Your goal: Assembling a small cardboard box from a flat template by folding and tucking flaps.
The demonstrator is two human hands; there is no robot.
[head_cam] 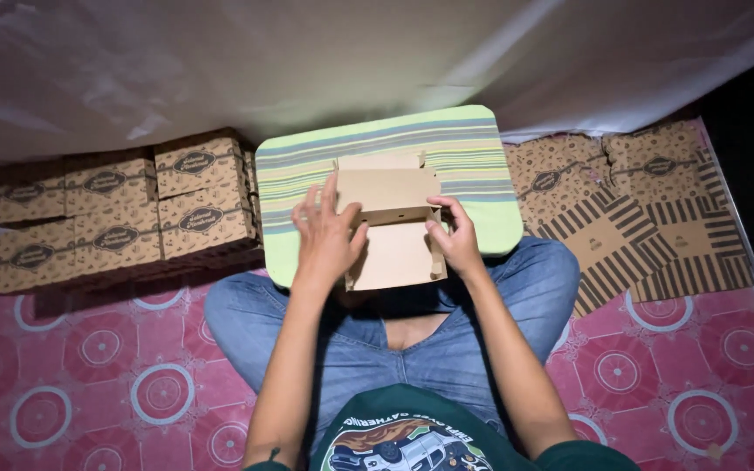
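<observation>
A person sits cross-legged on a pink mat [115,384] patterned with circles, blue jeans [517,288] filling the lower middle of the frame, with a small striped green table [473,148] set over the lap at the centre. On that table lies a half-folded brown cardboard box [392,187], its plain inner side up, one panel raised at the far edge and its near flap reaching past the table's front edge toward the body. The left hand [326,235] lies flat on the box's left part, fingers spread and stretched toward the top of the frame, pressing down rather than gripping. The right hand [455,237] is at the box's right edge with its fingers curled in, pinching the narrow side flap there between thumb and fingertips. In the upper left of the frame, a stack of finished boxes [119,218] in printed brown card stands in two rows beside the table, the nearest one touching or almost touching its left edge. At the upper right, a pile of flat box blanks [647,218] with dark stripes lies spread on the mat. A pale sheet [307,61] hangs across the top of the frame behind everything.
</observation>
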